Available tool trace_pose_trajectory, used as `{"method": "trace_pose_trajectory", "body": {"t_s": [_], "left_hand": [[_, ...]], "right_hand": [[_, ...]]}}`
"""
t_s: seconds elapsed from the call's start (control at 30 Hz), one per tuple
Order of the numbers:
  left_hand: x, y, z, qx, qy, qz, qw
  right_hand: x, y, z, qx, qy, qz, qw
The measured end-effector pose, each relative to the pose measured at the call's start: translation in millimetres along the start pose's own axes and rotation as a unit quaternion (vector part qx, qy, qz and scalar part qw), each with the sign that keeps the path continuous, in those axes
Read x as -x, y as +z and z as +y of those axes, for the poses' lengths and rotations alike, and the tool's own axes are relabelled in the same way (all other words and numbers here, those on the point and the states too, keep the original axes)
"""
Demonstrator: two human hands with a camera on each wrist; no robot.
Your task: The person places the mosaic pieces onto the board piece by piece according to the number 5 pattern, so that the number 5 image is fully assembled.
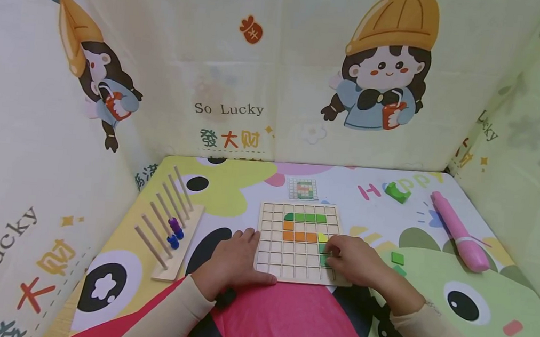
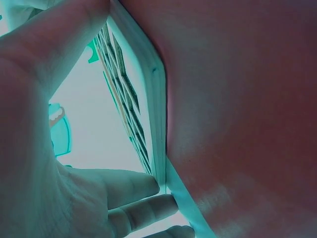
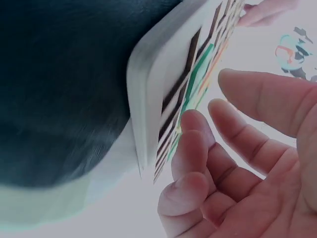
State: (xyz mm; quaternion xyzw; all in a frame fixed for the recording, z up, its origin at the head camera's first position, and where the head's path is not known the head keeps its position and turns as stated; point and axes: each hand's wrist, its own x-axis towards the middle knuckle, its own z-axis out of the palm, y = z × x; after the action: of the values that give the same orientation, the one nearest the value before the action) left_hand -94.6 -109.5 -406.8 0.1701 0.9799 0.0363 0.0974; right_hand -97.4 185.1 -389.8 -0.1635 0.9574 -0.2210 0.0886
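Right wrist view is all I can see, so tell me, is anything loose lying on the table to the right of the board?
Observer: Yes. In the head view, a green square tile lies to the right of the wooden grid board, near the right hand.
Operator: And what stands to the board's left?
Observer: A wooden peg rack, with purple beads and blue beads on it.
Operator: Is there anything just beyond the board's far edge?
Observer: A small grid pattern card, lying flat and printed with a coloured design.
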Motion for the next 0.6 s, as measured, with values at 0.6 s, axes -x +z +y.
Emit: {"method": "trace_pose_trajectory", "body": {"t_s": [0.6], "left_hand": [[-0.5, 1.5, -0.6, 0.008, -0.002, 0.000, 1.0000]], "right_hand": [[59.5, -29.8, 79.5, 0.020, 0.017, 0.073, 0.9970]]}}
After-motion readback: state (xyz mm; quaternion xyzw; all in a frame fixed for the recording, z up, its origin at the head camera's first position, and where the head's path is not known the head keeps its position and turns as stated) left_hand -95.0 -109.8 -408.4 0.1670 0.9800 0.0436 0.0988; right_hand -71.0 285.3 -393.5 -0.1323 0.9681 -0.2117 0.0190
